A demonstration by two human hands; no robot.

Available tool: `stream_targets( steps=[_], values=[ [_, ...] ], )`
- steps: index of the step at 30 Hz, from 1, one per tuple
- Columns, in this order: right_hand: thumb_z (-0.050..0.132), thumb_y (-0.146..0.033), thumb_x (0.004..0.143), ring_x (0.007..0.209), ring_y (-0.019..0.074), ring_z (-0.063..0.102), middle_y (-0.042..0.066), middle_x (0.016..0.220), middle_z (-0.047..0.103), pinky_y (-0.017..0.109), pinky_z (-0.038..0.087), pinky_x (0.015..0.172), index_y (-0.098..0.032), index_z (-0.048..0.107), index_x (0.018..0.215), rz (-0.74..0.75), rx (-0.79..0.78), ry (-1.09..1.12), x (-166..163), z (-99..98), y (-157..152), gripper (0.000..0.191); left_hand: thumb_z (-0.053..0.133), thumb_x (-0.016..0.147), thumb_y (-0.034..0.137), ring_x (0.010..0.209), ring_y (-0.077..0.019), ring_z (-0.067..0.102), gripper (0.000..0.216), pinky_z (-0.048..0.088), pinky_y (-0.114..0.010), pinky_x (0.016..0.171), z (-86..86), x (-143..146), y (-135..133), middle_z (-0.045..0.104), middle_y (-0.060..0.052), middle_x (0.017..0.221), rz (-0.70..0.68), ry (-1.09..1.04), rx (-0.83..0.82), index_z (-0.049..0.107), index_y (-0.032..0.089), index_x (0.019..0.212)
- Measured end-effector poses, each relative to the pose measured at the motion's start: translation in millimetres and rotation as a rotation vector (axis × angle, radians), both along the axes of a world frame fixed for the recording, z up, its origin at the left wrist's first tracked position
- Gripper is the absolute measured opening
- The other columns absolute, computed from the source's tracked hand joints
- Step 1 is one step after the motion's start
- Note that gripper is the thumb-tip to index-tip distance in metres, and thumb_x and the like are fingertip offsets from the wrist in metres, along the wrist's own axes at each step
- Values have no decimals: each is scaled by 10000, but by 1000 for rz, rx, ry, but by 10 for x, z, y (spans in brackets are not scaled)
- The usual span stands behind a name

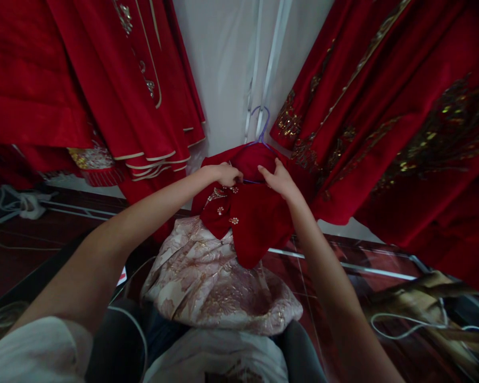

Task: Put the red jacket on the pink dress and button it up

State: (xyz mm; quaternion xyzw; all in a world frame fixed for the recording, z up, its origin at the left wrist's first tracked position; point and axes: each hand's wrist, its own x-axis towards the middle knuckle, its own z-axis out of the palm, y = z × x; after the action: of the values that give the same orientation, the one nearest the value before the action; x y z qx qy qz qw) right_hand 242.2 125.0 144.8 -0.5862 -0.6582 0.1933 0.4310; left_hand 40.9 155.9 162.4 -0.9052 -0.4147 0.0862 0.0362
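Note:
A small red top (255, 223) with flower-shaped beaded trims lies over my lap, its front panels hanging down. It is on a purple hanger (265, 123), whose hook points up and away from me. At the neckline's left side, my left hand (226, 174) has its fingers closed on the red cloth near the trims. My right hand (278, 178) is at the opposite side of the neckline, thumb stretched over the inner cloth and the other fingers partly hidden. Below the top, a pale pink brocade skirt (219, 276) with a leaf pattern bunches across my knees.
Red garments (135, 96) with pale piping hang at the left; more red garments (383, 122) with gold sequins hang at the right. Pale metal uprights (269, 58) stand behind the hanger. A white cord (399, 335) and blurred items lie at the lower right.

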Motion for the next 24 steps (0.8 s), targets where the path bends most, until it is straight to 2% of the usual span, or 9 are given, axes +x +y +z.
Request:
stream_targets(
  steps=[2,4,8,11,17,21,24],
  values=[
    [571,-455,829,1397,326,325,218,1468,382,499,264,1149,-59,379,1411,48,38,8,15,2,-23,729,570,691,155,926,-167,629,445,428,-268,875,-13,-40,-44,723,18,1042,-51,9,9,660,308,1099],
    [567,-422,835,1395,322,333,224,1470,379,486,260,1154,-40,379,1412,50,23,-2,34,6,-33,717,601,646,128,958,-197,605,422,403,-300,901,-30,-67,-86,711,-20,1022,-117,-13,94,680,276,1033],
    [596,-442,815,1360,337,386,230,1431,429,493,308,1131,-39,388,1415,77,-6,-17,53,-29,-42,751,596,679,144,1007,-240,551,279,358,-349,904,-71,-126,-197,658,-81,985,-231,-171,271,681,219,934],
    [593,-431,820,1339,324,419,206,1414,460,495,336,1114,-79,407,1410,93,5,-9,40,-60,-45,712,614,698,169,973,-232,541,188,348,-346,885,-134,-185,-243,643,-64,918,-226,-196,231,681,226,864],
    [599,-405,820,1313,325,452,231,1431,432,492,376,1081,-71,426,1388,71,-26,-10,10,-44,-61,682,673,717,201,1027,-238,516,159,314,-351,910,-290,-237,-156,633,-74,965,-253,-221,262,683,222,874],
    [591,-399,825,1322,318,441,238,1448,406,491,357,1095,-53,399,1403,67,-40,-28,13,-45,-69,700,668,737,227,1000,-229,520,73,302,-346,913,-308,-209,-102,639,-68,918,-221,-217,252,669,213,809],
    [600,-418,817,1312,323,451,222,1427,440,493,359,1096,-70,430,1386,67,-21,-27,29,-62,-57,688,658,749,265,995,-226,525,63,295,-346,920,-285,-201,-88,654,-62,897,-208,-212,220,660,218,792]
  ],
)
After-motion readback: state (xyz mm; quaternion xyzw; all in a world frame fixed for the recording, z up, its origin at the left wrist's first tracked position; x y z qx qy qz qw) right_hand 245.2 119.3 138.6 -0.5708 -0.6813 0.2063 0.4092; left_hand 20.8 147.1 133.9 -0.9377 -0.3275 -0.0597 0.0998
